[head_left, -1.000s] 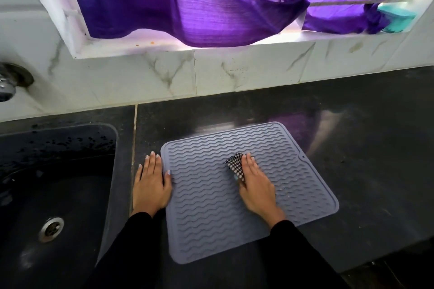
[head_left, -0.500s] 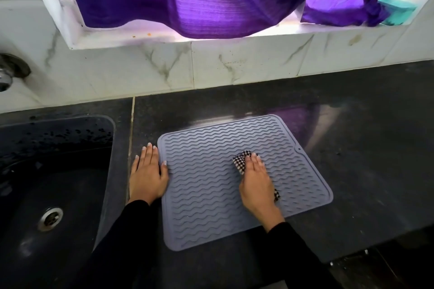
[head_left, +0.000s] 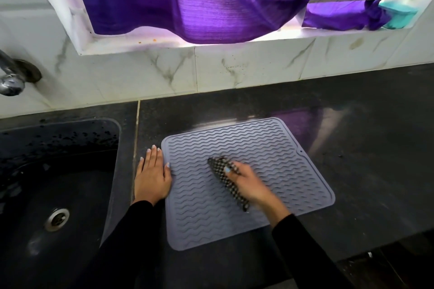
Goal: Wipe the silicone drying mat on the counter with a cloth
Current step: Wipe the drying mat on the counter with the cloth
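Mat near edge: the silicone drying mat (head_left: 246, 225) lies flat on the black counter (head_left: 375, 171), its closest corner towards the person, slightly rotated so its long sides run from near-left to far-right.
Right hand: the right hand (head_left: 250, 185) sits near the mat's centre, fingers curled over a checked cloth (head_left: 225, 178) and pressing it down onto the ridges; motion blur hides exactly how the fingers lie.
Cloth axis: bunched into a narrow strip, long axis running far-left to near-right, poking out beyond the fingertips and again under the wrist side of the palm.
Key relation: unwiped-looking ribbed surface extends on all sides of the cloth; the larger stretch lies left, towards the other hand, and near. Judged: the stroke should run along the wavy ridges, across the cloth's long axis.
Left hand: the left hand (head_left: 152, 176) lies flat, fingers straight and together, palm on the counter, thumb side touching the mat's left edge; it holds nothing. Judged: it pins the mat against sliding.
Nearer hand: the right already has the cloth; the left is nearer the sink.
Sink: the dark sink (head_left: 77, 195) left of the counter holds only water droplets and a metal drain (head_left: 57, 219).
Far: a tap (head_left: 11, 77) on the marble wall; purple fabric (head_left: 211, 2) hangs in the window recess.
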A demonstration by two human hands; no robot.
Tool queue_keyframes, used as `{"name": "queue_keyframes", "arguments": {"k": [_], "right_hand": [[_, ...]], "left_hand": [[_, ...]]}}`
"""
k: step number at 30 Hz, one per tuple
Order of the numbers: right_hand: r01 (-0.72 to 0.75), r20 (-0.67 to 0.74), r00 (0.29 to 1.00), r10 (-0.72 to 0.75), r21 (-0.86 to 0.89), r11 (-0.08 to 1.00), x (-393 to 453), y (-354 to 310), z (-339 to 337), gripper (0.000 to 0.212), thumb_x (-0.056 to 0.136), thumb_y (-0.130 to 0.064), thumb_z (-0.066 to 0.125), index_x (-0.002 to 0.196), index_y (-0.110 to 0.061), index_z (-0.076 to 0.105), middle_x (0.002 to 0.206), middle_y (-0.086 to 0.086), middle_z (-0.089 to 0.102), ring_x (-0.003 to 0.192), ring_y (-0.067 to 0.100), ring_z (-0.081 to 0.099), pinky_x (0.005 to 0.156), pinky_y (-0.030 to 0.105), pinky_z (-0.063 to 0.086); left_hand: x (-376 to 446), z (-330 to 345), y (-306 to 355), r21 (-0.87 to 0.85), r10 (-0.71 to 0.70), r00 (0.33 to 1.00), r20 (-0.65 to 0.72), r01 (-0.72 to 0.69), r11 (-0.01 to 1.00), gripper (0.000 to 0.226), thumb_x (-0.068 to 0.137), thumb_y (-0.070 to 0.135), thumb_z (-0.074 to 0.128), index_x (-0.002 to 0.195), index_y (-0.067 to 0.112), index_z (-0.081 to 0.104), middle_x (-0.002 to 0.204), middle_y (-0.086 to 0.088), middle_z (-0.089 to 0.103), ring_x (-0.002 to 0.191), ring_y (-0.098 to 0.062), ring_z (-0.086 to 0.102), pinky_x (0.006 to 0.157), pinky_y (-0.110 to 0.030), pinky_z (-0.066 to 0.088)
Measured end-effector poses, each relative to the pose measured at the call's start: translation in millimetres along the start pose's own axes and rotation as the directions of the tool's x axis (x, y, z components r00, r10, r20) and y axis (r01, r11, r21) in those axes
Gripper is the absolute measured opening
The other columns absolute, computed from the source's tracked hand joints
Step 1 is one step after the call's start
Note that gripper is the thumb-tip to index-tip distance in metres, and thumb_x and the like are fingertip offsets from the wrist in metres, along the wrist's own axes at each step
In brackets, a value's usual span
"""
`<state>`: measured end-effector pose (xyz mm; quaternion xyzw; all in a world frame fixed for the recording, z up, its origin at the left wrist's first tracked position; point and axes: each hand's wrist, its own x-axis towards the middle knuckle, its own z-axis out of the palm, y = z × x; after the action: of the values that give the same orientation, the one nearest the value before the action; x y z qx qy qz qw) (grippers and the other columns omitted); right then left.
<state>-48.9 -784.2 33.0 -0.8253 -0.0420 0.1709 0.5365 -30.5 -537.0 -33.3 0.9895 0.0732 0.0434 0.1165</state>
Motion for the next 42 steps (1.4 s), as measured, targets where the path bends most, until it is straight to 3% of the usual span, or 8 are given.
{"name": "queue_keyframes", "arguments": {"k": [3, 6, 11, 23, 29, 33, 37, 42], "right_hand": [[-0.113, -0.324, 0.945, 0.043, -0.203, 0.973, 2, 7, -42, 0.024, 0.094, -0.009, 0.048, 0.116, -0.012, 0.057, 0.101, 0.008, 0.064, 0.092, 0.022, 0.058, 0.072, 0.025, 0.045], [-0.341, -0.592, 0.805, 0.031, -0.42, 0.841, 8, 29, -66, 0.056, 0.09, 0.0, 0.043, 0.144, -0.005, 0.028, 0.15, 0.014, 0.03, 0.138, 0.026, 0.031, 0.114, 0.036, 0.024], [-0.398, -0.554, 0.832, 0.026, -0.563, 0.725, 20, 40, -37, 0.068, 0.089, -0.004, 0.045, 0.148, -0.002, 0.012, 0.157, 0.015, 0.008, 0.145, 0.026, 0.007, 0.119, 0.034, 0.002], [0.017, -0.232, 0.957, -0.173, -0.55, 0.835, 18, -11, 94, 0.067, 0.09, 0.005, 0.038, 0.149, -0.008, 0.01, 0.158, 0.006, 0.005, 0.146, 0.016, 0.001, 0.115, 0.022, -0.009], [0.139, -0.038, 0.989, -0.142, -0.078, 0.987, 1, -20, 93, 0.038, 0.095, -0.009, 0.047, 0.133, -0.011, 0.048, 0.132, 0.005, 0.055, 0.12, 0.012, 0.051, 0.103, 0.021, 0.036], [0.108, -0.224, 0.969, -0.104, 0.008, 0.994, -15, -23, 45, 0.027, 0.096, -0.011, 0.046, 0.121, -0.016, 0.054, 0.097, -0.006, 0.063, 0.088, 0.008, 0.057, 0.078, 0.024, 0.044], [-0.061, -0.502, 0.858, -0.11, -0.312, 0.948, -25, 5, 7, 0.052, 0.093, -0.004, 0.047, 0.143, -0.008, 0.033, 0.144, 0.006, 0.041, 0.133, 0.018, 0.038, 0.112, 0.029, 0.027], [-0.149, -0.43, 0.901, -0.054, -0.426, 0.892, -18, 28, 21, 0.06, 0.091, 0.0, 0.044, 0.146, -0.009, 0.023, 0.155, 0.006, 0.021, 0.144, 0.017, 0.017, 0.119, 0.03, 0.01]], "left_hand": [[0, 0, 0, 0.004, -0.001, 1.0, -0.001, 0.001, 1.0, 0.071, 0.085, 0.039, 0.009, 0.147, 0.005, 0.017, 0.156, -0.01, 0.013, 0.145, -0.02, 0.008, 0.118, -0.037, 0.003], [1, 1, -1, 0.015, -0.003, 1.0, -0.002, 0.003, 1.0, 0.071, 0.085, 0.039, 0.008, 0.147, 0.005, 0.018, 0.156, -0.009, 0.014, 0.145, -0.02, 0.009, 0.118, -0.037, 0.004], [1, 4, -1, 0.022, 0.001, 1.0, -0.019, -0.001, 1.0, 0.072, 0.085, 0.04, 0.005, 0.146, 0.005, 0.02, 0.156, -0.01, 0.015, 0.145, -0.02, 0.01, 0.117, -0.037, 0.004], [0, 4, 2, 0.016, -0.018, 1.0, -0.021, 0.018, 1.0, 0.07, 0.085, 0.036, 0.007, 0.146, 0.004, 0.019, 0.156, -0.01, 0.014, 0.145, -0.02, 0.009, 0.117, -0.036, 0.002], [0, 3, -1, -0.005, 0.017, 1.0, -0.008, -0.017, 1.0, 0.077, 0.081, 0.04, 0.0, 0.146, 0.002, 0.019, 0.156, -0.012, 0.013, 0.145, -0.023, 0.009, 0.117, -0.038, 0.003], [0, 2, -2, -0.037, 0.01, 1.0, -0.008, -0.01, 0.999, 0.073, 0.083, 0.037, 0.007, 0.146, 0.002, 0.02, 0.156, -0.012, 0.015, 0.145, -0.022, 0.01, 0.117, -0.038, 0.004], [0, 1, -1, -0.041, 0.007, 1.0, -0.013, -0.008, 0.999, 0.073, 0.083, 0.037, 0.008, 0.145, 0.001, 0.021, 0.155, -0.013, 0.016, 0.144, -0.023, 0.011, 0.117, -0.039, 0.005], [-1, 2, 1, -0.015, -0.005, 1.0, -0.005, 0.005, 1.0, 0.07, 0.085, 0.035, 0.009, 0.146, 0.002, 0.018, 0.156, -0.012, 0.014, 0.145, -0.023, 0.009, 0.117, -0.038, 0.003]]}}
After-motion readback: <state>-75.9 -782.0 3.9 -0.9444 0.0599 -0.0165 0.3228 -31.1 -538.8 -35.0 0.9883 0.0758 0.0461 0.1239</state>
